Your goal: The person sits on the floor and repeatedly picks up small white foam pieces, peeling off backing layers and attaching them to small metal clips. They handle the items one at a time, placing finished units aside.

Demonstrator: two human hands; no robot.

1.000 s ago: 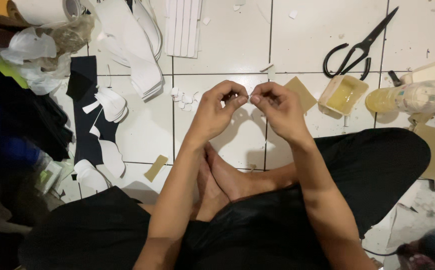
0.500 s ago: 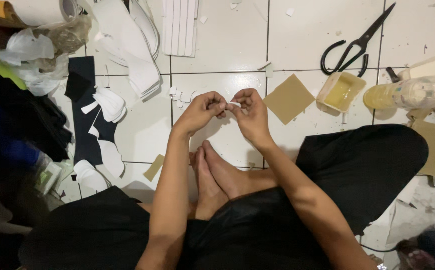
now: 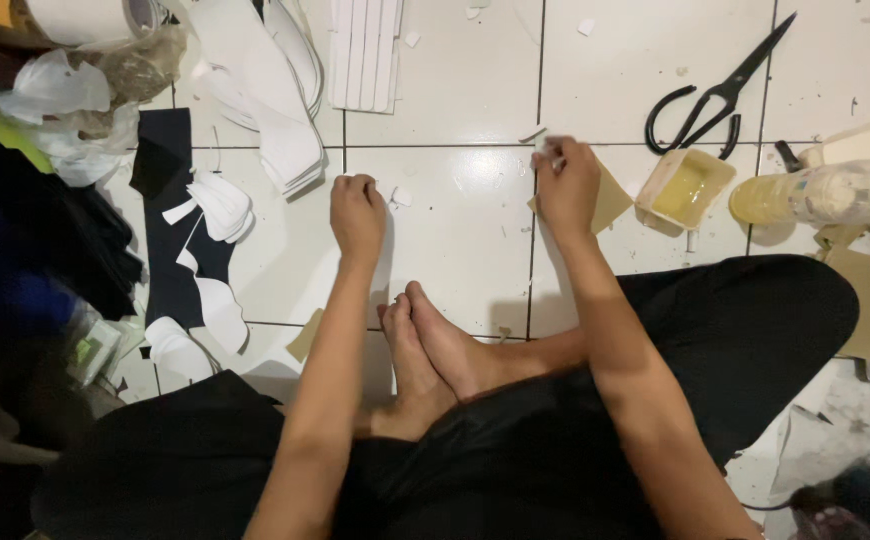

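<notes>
My left hand (image 3: 358,213) rests on the white floor tile with its fingers curled in, next to a few small white scraps (image 3: 396,197). Further right, my right hand (image 3: 567,183) lies over a tan cardboard square (image 3: 612,203), and its fingertips pinch a small white piece (image 3: 549,150). The two hands are well apart. My bare feet (image 3: 430,350) are crossed on the tile between my forearms, and black trousers cover my legs.
Black scissors (image 3: 720,95) lie at the upper right. Below them stand a yellow glue tub (image 3: 685,188) and a lying plastic bottle (image 3: 820,190). Stacked white cut-outs (image 3: 285,150), white strips (image 3: 365,50) and black fabric with white shapes (image 3: 180,230) are on the left.
My hands were together at the middle, working one small white piece. They have now separated, the left dropping to the floor scraps and the right moving over the tan cardboard.
</notes>
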